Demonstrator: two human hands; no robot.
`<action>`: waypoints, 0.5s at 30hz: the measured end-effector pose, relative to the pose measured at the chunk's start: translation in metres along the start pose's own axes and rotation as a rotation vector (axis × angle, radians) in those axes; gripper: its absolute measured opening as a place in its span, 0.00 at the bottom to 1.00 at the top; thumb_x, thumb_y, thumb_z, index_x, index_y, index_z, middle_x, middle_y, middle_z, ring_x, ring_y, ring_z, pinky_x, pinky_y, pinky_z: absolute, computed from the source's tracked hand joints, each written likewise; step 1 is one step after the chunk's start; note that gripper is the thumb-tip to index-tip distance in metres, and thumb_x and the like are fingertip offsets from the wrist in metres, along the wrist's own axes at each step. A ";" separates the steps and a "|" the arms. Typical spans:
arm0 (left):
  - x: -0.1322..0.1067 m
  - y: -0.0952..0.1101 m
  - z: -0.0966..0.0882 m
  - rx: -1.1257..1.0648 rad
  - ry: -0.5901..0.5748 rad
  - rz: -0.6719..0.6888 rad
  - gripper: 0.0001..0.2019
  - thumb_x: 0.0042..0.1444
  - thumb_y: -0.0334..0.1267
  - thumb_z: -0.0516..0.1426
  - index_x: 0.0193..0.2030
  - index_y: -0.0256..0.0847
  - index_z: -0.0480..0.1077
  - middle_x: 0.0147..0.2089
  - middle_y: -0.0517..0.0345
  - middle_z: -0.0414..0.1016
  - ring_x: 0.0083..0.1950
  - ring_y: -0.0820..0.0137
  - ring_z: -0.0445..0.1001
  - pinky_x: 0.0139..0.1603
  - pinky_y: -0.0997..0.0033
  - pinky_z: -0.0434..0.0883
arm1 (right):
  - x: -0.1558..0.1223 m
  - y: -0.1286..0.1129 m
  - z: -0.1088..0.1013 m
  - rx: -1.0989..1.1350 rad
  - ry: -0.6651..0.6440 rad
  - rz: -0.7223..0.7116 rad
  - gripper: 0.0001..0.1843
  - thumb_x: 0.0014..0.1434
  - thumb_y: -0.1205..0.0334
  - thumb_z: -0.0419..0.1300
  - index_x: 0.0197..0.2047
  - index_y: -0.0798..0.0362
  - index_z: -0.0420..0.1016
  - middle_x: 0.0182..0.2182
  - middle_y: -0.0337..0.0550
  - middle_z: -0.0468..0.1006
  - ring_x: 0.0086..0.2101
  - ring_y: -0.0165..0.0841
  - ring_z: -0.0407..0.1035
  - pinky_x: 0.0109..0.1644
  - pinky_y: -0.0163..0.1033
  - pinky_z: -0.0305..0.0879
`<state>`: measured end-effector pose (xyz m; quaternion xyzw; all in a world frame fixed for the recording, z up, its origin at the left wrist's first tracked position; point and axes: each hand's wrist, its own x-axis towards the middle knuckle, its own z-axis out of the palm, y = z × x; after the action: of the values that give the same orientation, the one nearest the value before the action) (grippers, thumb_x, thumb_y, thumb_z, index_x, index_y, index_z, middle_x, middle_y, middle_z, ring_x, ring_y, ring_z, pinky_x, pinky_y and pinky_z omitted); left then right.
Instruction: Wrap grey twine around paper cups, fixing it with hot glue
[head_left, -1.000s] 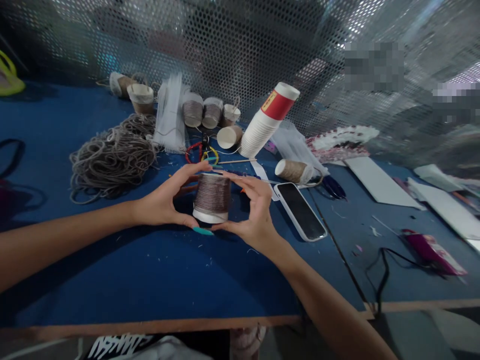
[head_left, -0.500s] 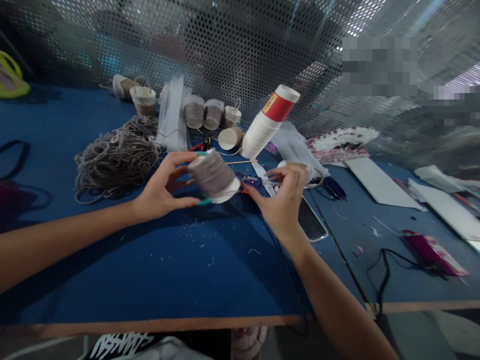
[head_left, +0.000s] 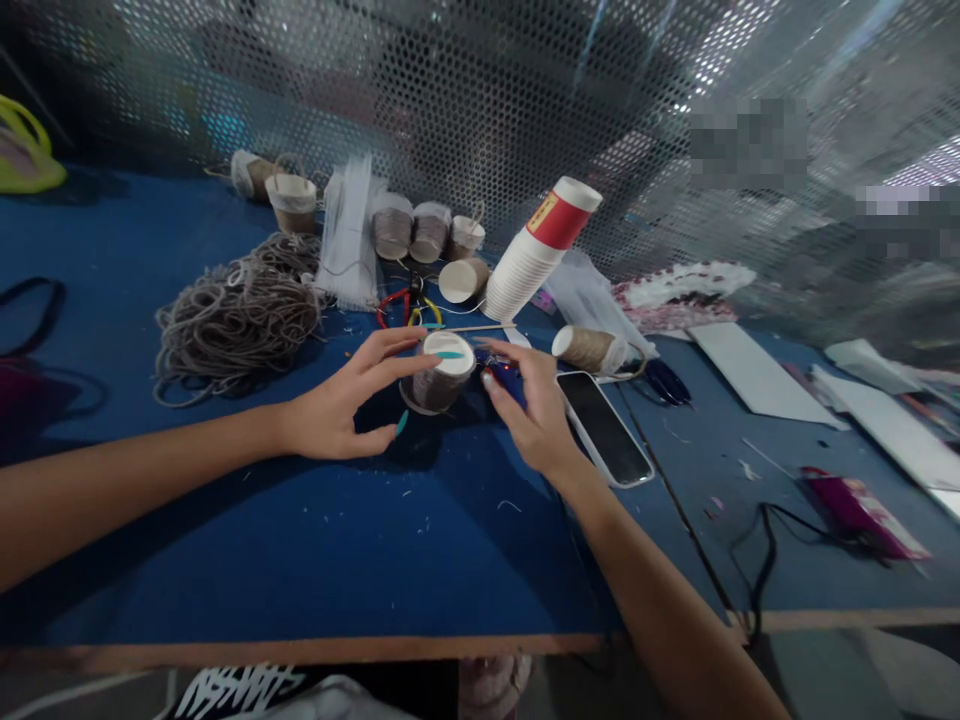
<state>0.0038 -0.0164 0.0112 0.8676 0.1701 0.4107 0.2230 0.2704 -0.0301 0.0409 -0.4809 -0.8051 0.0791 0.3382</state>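
Observation:
My left hand (head_left: 337, 410) grips a paper cup wrapped in grey-brown twine (head_left: 441, 380). The cup is turned over, white base up, low over the blue table (head_left: 300, 560). One turquoise-nailed finger lies across the base. My right hand (head_left: 534, 422) is just right of the cup, its fingers curled down over a small blue object (head_left: 508, 378) that rests on the table and is mostly hidden. A smartphone (head_left: 604, 428) lies face up right beside that hand.
A loose pile of twine (head_left: 240, 315) lies at the left. Several wrapped cups (head_left: 409, 228), a leaning stack of paper cups (head_left: 529, 258) and red-handled pliers (head_left: 403, 303) stand behind, against a perforated metal wall. Another wrapped cup (head_left: 589, 348) lies on its side. A black cable (head_left: 765, 548) trails at the right.
Both hands held the cup upright a second ago. My right hand let go, swung right, then came down onto the blue object. My left hand tipped the cup over and lowered it.

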 end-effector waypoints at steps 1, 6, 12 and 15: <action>0.000 0.000 0.001 0.008 -0.028 0.002 0.38 0.58 0.32 0.58 0.73 0.54 0.49 0.74 0.45 0.47 0.75 0.47 0.51 0.73 0.37 0.58 | -0.001 -0.002 0.001 0.066 -0.071 -0.005 0.22 0.66 0.46 0.52 0.57 0.48 0.67 0.53 0.53 0.73 0.56 0.45 0.65 0.62 0.60 0.62; -0.003 -0.009 0.009 0.072 -0.069 -0.049 0.56 0.52 0.37 0.67 0.76 0.56 0.32 0.76 0.40 0.33 0.75 0.38 0.50 0.67 0.34 0.65 | -0.010 -0.008 0.013 0.532 -0.222 0.124 0.36 0.62 0.32 0.50 0.64 0.45 0.65 0.64 0.49 0.67 0.66 0.47 0.57 0.70 0.61 0.53; -0.002 -0.013 0.010 0.140 0.146 -0.207 0.61 0.47 0.46 0.71 0.75 0.50 0.32 0.72 0.35 0.43 0.75 0.36 0.48 0.66 0.33 0.65 | -0.009 -0.031 0.012 0.952 -0.173 0.224 0.32 0.61 0.32 0.50 0.58 0.45 0.69 0.63 0.47 0.69 0.63 0.46 0.63 0.68 0.58 0.58; -0.001 -0.013 0.008 -0.030 0.231 -0.305 0.49 0.49 0.47 0.69 0.71 0.49 0.46 0.68 0.39 0.54 0.66 0.47 0.67 0.59 0.44 0.75 | -0.005 -0.037 0.010 0.906 -0.145 0.248 0.30 0.62 0.33 0.48 0.55 0.46 0.67 0.59 0.50 0.73 0.59 0.45 0.68 0.61 0.57 0.66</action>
<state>0.0085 -0.0084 -0.0008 0.7753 0.3181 0.4716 0.2744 0.2393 -0.0519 0.0480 -0.3706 -0.6475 0.4955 0.4448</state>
